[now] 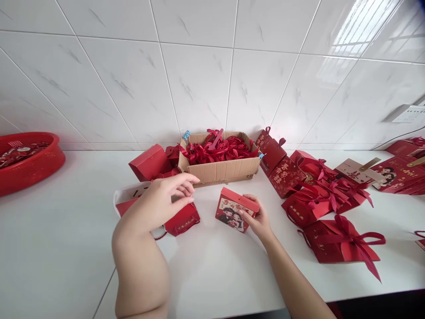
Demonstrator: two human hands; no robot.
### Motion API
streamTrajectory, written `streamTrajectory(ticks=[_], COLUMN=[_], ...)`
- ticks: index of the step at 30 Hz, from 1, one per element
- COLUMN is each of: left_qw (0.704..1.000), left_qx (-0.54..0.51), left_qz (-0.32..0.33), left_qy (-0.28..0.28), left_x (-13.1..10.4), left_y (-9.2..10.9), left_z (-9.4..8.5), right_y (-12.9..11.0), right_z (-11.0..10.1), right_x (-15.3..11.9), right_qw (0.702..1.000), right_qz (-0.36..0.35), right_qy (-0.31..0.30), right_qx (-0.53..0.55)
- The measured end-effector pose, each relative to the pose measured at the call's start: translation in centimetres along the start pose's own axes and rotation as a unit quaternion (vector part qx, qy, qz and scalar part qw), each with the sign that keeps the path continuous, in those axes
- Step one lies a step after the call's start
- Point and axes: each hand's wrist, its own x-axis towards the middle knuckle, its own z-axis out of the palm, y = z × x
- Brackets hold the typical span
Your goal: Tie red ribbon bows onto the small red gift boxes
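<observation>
My right hand (257,217) grips a small red gift box (234,210) by its right side, thumb on the front. That box has a printed couple and gold lettering on its face. My left hand (171,192) holds nothing; its fingers are partly bent and apart, above a group of red gift boxes (182,221). Just behind both hands stands a cardboard box (221,170) filled with dark red ribbons (222,148). My left forearm hides part of the boxes on that side.
A red plastic basket (40,166) with small packets stands at far left. To the right are several ribbon-tied red boxes (338,241), and more printed boxes (398,175) farther off. The white tiled wall (199,88) bounds the counter (83,212) at the back.
</observation>
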Motion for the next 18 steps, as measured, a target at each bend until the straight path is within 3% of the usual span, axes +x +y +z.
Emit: streamTrajectory(ticks=[4, 5, 9, 11, 14, 16, 18], left_qw=[0.991, 0.987, 0.981, 0.978, 0.974, 0.972, 0.97], left_qx=[0.043, 0.056, 0.095, 0.101, 0.103, 0.112, 0.122], left_qz=[0.0, 0.004, 0.031, 0.041, 0.049, 0.048, 0.051], left_qy=[-0.128, -0.149, -0.169, -0.178, -0.195, -0.201, -0.205], left_x=[-1.7, -2.1, -3.1, -3.5, -3.9, -4.3, -4.6], left_y=[0.0, 0.1, 0.5, 0.6, 0.6, 0.8, 1.2], left_z=[-1.0, -1.0, -1.0, -1.0, -1.1, -1.1, -1.1], right_y=[0.4, 0.1, -3.3, -5.8, -9.1, -10.1, -10.0], right_z=[-1.3, -1.9, -3.6, -3.5, -1.4, 1.0, 3.5], right_x=[0.1, 0.3, 3.5, 6.7, 12.9, 17.1, 20.8], right_qw=[0.996, 0.995, 0.981, 0.982, 0.987, 0.981, 0.975], right_qz=[-0.07, -0.092, -0.111, -0.095, -0.102, -0.011, 0.06], right_qy=[-0.063, -0.048, 0.137, 0.155, 0.101, 0.043, -0.002], right_qx=[0.006, 0.012, 0.085, 0.055, -0.074, -0.186, -0.214])
